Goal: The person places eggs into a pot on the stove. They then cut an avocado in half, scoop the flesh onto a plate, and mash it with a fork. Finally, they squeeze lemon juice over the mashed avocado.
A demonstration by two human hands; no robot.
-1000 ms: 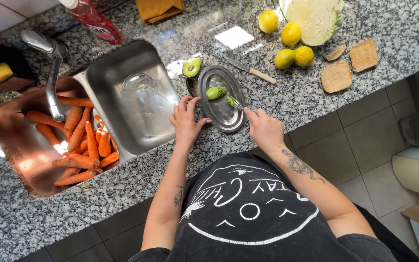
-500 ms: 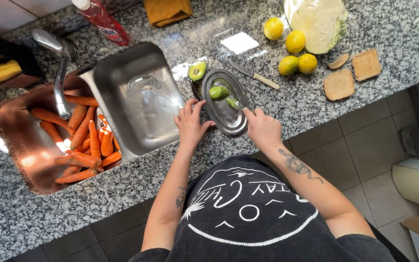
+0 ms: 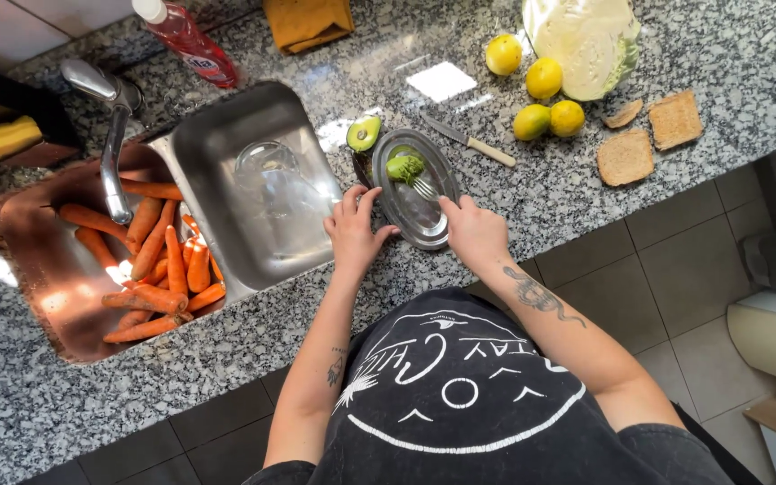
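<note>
An oval metal plate (image 3: 424, 223) lies on the granite counter beside the sink. A lump of green avocado flesh (image 3: 404, 168) sits on its far part. My right hand (image 3: 475, 232) holds a fork (image 3: 424, 188) whose tines rest next to the avocado. My left hand (image 3: 353, 231) grips the plate's left rim. An avocado half (image 3: 364, 134) with its hollow up lies just beyond the plate.
A knife (image 3: 469, 141) lies right of the plate. Several lemons (image 3: 542, 97), a cabbage (image 3: 586, 36) and toast slices (image 3: 648, 135) are further right. The near sink basin (image 3: 208, 135) holds a glass bowl (image 3: 267, 175); the left basin holds several carrots (image 3: 154, 260).
The view has shifted slightly. My right hand has moved onto the plate's right side and the fork now reaches the avocado; my left hand stays at the rim.
</note>
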